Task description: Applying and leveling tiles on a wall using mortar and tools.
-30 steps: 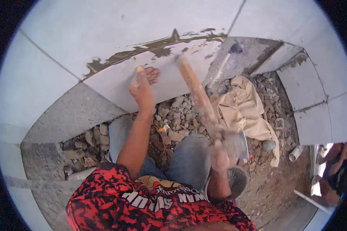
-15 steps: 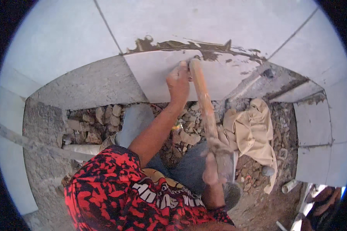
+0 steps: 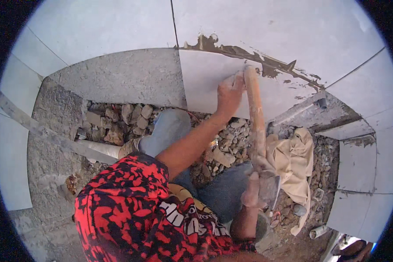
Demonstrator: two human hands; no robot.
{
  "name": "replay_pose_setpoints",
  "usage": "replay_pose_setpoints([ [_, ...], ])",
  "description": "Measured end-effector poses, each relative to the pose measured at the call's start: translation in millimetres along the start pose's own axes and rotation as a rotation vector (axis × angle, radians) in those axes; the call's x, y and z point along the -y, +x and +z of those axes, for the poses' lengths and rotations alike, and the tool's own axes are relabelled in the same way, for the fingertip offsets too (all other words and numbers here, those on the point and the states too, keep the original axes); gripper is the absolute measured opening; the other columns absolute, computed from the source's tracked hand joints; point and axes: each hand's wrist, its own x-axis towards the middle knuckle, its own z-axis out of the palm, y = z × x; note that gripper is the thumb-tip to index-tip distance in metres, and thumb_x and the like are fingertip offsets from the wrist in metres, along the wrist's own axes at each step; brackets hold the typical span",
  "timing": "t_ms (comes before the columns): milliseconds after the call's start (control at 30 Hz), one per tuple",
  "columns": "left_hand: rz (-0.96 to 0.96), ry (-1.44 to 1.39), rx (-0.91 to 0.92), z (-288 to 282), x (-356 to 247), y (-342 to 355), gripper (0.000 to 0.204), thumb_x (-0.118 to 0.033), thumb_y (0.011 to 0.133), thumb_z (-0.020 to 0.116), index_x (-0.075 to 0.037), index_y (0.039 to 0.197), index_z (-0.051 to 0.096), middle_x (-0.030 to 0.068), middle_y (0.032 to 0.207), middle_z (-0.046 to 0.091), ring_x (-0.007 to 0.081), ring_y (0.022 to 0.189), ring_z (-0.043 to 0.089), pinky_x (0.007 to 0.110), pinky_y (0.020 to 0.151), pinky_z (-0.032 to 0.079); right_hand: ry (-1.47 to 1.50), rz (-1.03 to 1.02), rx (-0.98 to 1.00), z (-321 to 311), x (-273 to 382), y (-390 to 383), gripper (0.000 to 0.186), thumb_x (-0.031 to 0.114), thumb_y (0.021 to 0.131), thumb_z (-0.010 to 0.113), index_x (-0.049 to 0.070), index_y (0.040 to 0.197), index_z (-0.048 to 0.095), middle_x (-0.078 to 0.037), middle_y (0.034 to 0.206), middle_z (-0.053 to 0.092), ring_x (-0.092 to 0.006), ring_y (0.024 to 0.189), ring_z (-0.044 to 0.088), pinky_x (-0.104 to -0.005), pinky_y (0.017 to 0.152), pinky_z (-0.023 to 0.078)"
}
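My right hand (image 3: 250, 192) grips a tool with a long wooden handle (image 3: 255, 109) at the end where its flat grey metal blade (image 3: 272, 188) shows. The far end of the handle meets the upper part of a white wall tile (image 3: 205, 85). Close beside that end, my left hand (image 3: 229, 97) is at the tile's face with its fingers bent together. Whatever those fingers may pinch is hidden. Wet grey-brown mortar (image 3: 236, 51) is smeared along the tile's top edge and onto the tile above.
Bare cement wall (image 3: 126, 76) lies left of the tile. Broken stone rubble (image 3: 231, 146) covers the ground around my knees. A beige cloth (image 3: 290, 159) lies at the right, below a pipe stub (image 3: 322, 104). A long straight bar (image 3: 52, 131) crosses the left side.
The view has shifted, so the wall, tile and hands appear farther right. The handle's end stays at the tile's upper part, with my left hand still beside it.
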Motion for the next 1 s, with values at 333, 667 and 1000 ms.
replay_pose_setpoints([
  [333,0.038,0.135,-0.323,-112.0,5.0,3.0,0.026,-0.022,0.084,0.051,0.003,0.091,0.052,0.0073,0.079,0.055,0.0129,0.069,0.052,0.027,0.062,0.044,0.456,0.123,0.036,18.8,28.2,-29.8,0.032,0.027,0.084,0.051,0.000,0.100,0.055,-0.022,0.109,0.051,-0.0166,0.072,0.057,-0.0267,0.068,0.047],
  [667,0.125,0.343,-0.349,-126.1,18.8,14.9,0.031,-0.028,0.082,0.054,0.001,0.091,0.054,0.0113,0.083,0.055,0.0194,0.076,0.051,0.032,0.071,0.041,-0.091,-0.253,0.276,31.3,42.4,-7.8,0.007,0.002,0.076,0.053,0.004,0.082,0.050,-0.019,0.107,0.054,-0.0383,0.107,0.047,-0.0425,0.089,0.038],
  [1000,0.217,0.364,-0.401,-118.3,27.0,22.8,0.029,-0.027,0.083,0.053,0.002,0.088,0.052,0.0125,0.080,0.054,0.0215,0.075,0.050,0.034,0.071,0.040,-0.025,-0.481,0.481,20.0,28.4,-5.2,0.016,-0.001,0.071,0.056,0.004,0.084,0.049,-0.020,0.101,0.058,-0.0378,0.115,0.039,-0.0435,0.092,0.036],
])
